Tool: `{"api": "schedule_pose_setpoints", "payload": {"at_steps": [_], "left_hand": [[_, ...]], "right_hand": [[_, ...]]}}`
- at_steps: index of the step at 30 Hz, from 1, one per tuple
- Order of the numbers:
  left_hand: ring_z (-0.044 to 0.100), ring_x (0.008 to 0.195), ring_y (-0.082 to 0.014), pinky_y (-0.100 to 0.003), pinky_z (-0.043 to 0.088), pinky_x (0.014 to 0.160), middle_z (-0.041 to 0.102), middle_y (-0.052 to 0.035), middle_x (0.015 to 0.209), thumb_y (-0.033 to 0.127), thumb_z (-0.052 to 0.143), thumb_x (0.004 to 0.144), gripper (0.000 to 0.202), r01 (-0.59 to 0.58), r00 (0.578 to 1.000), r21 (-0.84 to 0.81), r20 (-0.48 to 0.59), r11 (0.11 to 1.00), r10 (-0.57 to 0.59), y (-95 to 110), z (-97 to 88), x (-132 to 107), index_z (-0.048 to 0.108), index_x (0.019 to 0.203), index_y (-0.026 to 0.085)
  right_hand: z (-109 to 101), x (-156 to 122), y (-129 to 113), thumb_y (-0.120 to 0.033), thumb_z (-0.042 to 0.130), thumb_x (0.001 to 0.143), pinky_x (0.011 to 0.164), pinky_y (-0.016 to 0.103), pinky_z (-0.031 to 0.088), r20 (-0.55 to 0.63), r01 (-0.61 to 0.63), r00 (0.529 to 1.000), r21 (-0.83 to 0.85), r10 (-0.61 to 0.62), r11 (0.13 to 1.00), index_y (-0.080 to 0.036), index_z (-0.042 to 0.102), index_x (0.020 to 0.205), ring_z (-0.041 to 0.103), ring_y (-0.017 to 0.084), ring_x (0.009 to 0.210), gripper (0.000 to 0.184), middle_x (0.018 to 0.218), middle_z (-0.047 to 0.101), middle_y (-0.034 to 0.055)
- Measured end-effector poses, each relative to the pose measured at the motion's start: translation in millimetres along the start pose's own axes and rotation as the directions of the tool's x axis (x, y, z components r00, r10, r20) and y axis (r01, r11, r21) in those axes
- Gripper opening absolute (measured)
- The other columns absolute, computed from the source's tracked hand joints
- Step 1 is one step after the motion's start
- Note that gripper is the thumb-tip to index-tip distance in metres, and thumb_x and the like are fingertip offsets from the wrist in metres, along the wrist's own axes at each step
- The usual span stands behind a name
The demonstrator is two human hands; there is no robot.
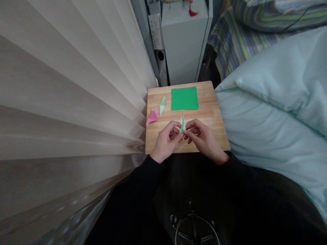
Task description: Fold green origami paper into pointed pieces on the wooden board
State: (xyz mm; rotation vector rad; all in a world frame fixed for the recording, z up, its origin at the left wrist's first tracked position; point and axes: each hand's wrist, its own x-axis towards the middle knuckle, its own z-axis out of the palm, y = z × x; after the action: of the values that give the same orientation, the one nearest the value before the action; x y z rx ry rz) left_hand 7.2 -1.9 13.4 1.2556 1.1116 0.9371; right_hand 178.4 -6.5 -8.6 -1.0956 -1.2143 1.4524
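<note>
1. Reading the wooden table (216, 126) as a clock face, with twelve at its far edge, the pale green folded paper (183, 126) sits just toward six from the centre, held between both hands, its two thin points aimed roughly at twelve.
2. The left hand (166, 141), at seven o'clock, pinches the folded paper from its left side with thumb and fingers.
3. The right hand (203, 136), at five o'clock, grips the lower right side of the same paper between thumb and fingers; the other fingers are curled.
4. At twelve o'clock lies a stack of green paper (184, 98), flat and apart from the hands.
5. At ten o'clock rests a pale green paper bird (162, 106), near the pink paper bird (152, 116) at nine, close to the table's edge.
6. Beyond the table, a curtain (89, 102) hangs at nine, a pale cabinet (182, 51) stands at twelve, and a light blue quilt (288, 75) spreads from two to four.
</note>
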Motion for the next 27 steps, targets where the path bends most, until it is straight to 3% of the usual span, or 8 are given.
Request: {"api": "schedule_pose_setpoints", "payload": {"at_steps": [3,6,9,12,15,18,23,27], "left_hand": [[0.069,0.075,-0.0142,-0.027,0.056,0.074,0.068,-0.0019,0.086,0.047,0.078,0.087,0.032,0.048,0.999,-0.125,0.025,0.991,-0.046,2.4,0.3,0.6,0.066,0.095,0.018],[0.071,0.076,-0.0152,-0.028,0.06,0.072,0.069,-0.003,0.089,0.06,0.076,0.085,0.045,0.088,0.996,-0.22,-0.008,0.972,-0.092,0.5,-0.5,1.5,0.068,0.09,0.017],[0.071,0.072,-0.0139,-0.027,0.061,0.072,0.069,-0.0015,0.083,0.056,0.082,0.081,0.044,0.122,0.99,-0.22,-0.043,0.968,-0.135,-5.0,-1.5,2.4,0.067,0.082,0.015],[0.073,0.07,-0.0147,-0.028,0.062,0.072,0.071,-0.0005,0.08,0.048,0.091,0.073,0.044,0.156,0.984,-0.212,-0.049,0.965,-0.17,-9.6,-1.0,3.5,0.063,0.084,0.016],[0.073,0.065,-0.0133,-0.026,0.06,0.066,0.071,0.0007,0.083,0.043,0.096,0.066,0.052,0.164,0.983,-0.203,-0.047,0.965,-0.177,-10.6,0.6,4.6,0.056,0.088,0.018],[0.072,0.064,-0.0124,-0.024,0.059,0.064,0.07,0.0008,0.088,0.037,0.096,0.066,0.052,0.167,0.986,-0.17,0.002,0.971,-0.169,-7.9,2.0,4.2,0.057,0.094,0.018],[0.07,0.069,-0.0099,-0.022,0.057,0.063,0.07,-0.0065,0.125,0.027,0.09,0.075,0.046,0.119,0.993,-0.078,0.005,0.99,-0.119,-0.8,2.9,1.1,0.068,0.114,0.021],[0.069,0.078,-0.0124,-0.022,0.058,0.066,0.072,-0.0061,0.116,0.034,0.082,0.083,0.028,0.113,0.994,-0.109,0.014,0.988,-0.113,1.1,3.7,0.1,0.071,0.103,0.018]], "right_hand": [[-2.1,0.2,-5.6,-0.045,0.074,0.09,0.059,0.028,0.053,0.008,0.014,1.0,-0.012,-0.014,1.0,-0.022,0.062,0.092,0.066,0.016,0.074,0.026,0.083,0.066,0.0002],[-3.9,-0.4,-10.9,-0.046,0.07,0.094,0.062,0.03,0.053,0.022,0.079,0.997,-0.147,-0.077,0.986,-0.021,0.067,0.091,0.064,0.017,0.077,0.025,0.087,0.067,0.0026],[-5.1,-0.7,-11.6,-0.043,0.065,0.098,0.062,0.03,0.049,0.069,0.179,0.984,-0.323,-0.166,0.929,-0.021,0.068,0.086,0.063,0.018,0.081,0.025,0.087,0.067,0.0045],[-6.0,0.4,-9.0,-0.041,0.068,0.096,0.059,0.03,0.047,0.016,0.165,0.985,-0.381,-0.172,0.91,-0.022,0.067,0.087,0.062,0.017,0.071,0.021,0.08,0.067,0.0027],[-6.3,1.9,-7.1,-0.041,0.077,0.088,0.056,0.03,0.045,-0.06,0.1,0.99,-0.335,-0.127,0.937,-0.022,0.068,0.098,0.057,0.015,0.061,0.023,0.075,0.065,-0.0006],[-6.1,3.1,-7.1,-0.044,0.08,0.084,0.057,0.031,0.046,-0.038,0.056,0.997,-0.245,-0.067,0.968,-0.022,0.07,0.093,0.059,0.016,0.062,0.026,0.071,0.065,-0.0007],[-6.7,5.5,-8.8,-0.049,0.082,0.079,0.063,0.032,0.05,0.014,-0.033,0.999,-0.036,0.034,0.999,-0.022,0.069,0.077,0.061,0.015,0.063,0.031,0.069,0.067,-0.0009],[-6.3,5.3,-9.7,-0.047,0.084,0.078,0.062,0.031,0.048,-0.018,-0.032,0.999,-0.015,0.032,0.999,-0.021,0.068,0.073,0.056,0.013,0.061,0.031,0.067,0.065,-0.0023]]}}
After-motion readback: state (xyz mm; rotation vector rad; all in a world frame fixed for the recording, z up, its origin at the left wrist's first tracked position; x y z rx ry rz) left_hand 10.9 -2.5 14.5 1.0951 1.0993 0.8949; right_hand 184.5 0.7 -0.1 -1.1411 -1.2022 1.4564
